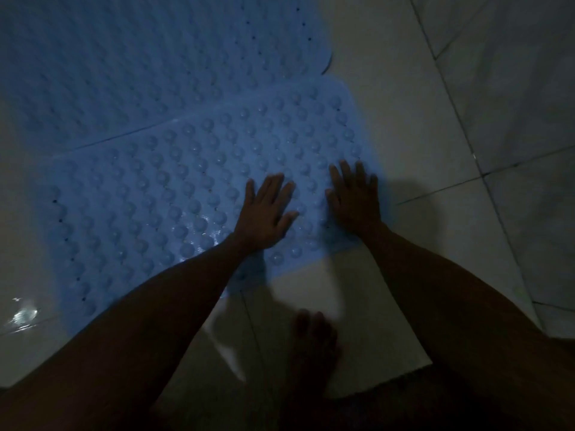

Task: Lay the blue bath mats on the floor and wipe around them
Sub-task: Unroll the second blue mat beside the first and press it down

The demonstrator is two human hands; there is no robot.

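Bare forearms (130,321), sleeveless, barefoot.

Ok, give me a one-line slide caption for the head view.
Both hands, left and right, press flat on the near blue bath mat, overlapping a second mat on the tiled floor.

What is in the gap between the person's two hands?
Only the near blue mat with its round bumps: the head view shows a bare strip of it between the left hand and right hand, both pressing flat.
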